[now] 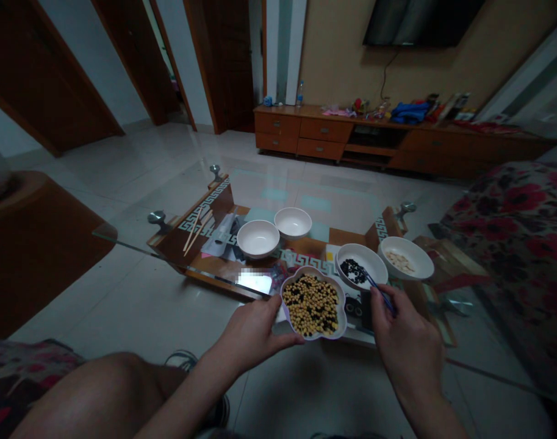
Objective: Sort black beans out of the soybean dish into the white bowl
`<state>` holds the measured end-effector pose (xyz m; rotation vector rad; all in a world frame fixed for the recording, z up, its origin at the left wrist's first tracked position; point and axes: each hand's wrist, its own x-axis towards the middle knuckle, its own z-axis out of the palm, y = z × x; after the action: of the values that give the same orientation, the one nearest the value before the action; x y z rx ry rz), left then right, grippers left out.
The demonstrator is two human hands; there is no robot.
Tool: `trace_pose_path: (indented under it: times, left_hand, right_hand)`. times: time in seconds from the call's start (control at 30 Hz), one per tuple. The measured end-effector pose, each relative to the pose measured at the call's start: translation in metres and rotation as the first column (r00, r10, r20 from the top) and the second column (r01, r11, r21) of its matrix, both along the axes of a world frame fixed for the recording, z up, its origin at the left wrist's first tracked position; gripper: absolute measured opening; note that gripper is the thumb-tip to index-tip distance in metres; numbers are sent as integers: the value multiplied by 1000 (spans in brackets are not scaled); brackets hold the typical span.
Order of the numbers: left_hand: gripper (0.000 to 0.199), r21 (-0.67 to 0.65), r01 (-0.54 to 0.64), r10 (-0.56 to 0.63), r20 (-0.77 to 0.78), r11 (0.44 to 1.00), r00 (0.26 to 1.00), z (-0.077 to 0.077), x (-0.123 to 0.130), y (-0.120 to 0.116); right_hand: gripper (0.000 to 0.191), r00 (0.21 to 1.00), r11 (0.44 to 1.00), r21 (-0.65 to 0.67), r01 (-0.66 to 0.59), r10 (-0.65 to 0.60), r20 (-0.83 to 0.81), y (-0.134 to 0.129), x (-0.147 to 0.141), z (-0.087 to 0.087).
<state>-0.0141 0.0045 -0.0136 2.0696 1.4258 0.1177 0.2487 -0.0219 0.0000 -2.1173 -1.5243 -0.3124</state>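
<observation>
My left hand (257, 332) grips the left rim of a scalloped bowl (343, 314) at the near edge of the glass table. Inside lies a mix of yellow soybeans (312, 311) and black beans. Dark tweezers (379, 286) are pinched in my right hand (406, 341), their tips down in a round white bowl (372, 259). That bowl holds a small heap of black beans (352, 271). Whether a bean sits between the tips is too small to tell. Right of it stands another white bowl (422, 259) with pale flat pieces (399, 261) in it.
Two white bowls, one nearer (258, 239) and one farther (293, 223), stand on the glass tabletop (255, 189). Wooden chopsticks (193, 235) lie at the left. A bright phone screen (254, 281) shows near the front edge. A flowered sofa (525, 231) borders the right.
</observation>
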Motion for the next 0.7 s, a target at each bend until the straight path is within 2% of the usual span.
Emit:
trace_pose_path:
  times: [0.33,0.43,0.6,0.7]
  left_hand:
    - [64,4,-7,7,-2,1000,1000,0,1,-1]
    - [63,3,-5,5,3,1000,1000,2,1,0]
    - [65,0,-7,7,19,1000,1000,1,1,0]
    - [65,14,-4,4,29,1000,1000,-2,0,-1]
  right_hand:
    - [48,989,996,-37,-83,78,-124,1,-3,-7]
    - [46,977,985,-22,-173,169,-131,1,-6,-9]
    - [41,929,929,-29,-370,369,-22,1,-10,-13]
    - [39,909,908,-45,-416,417,15,1,-11,-13]
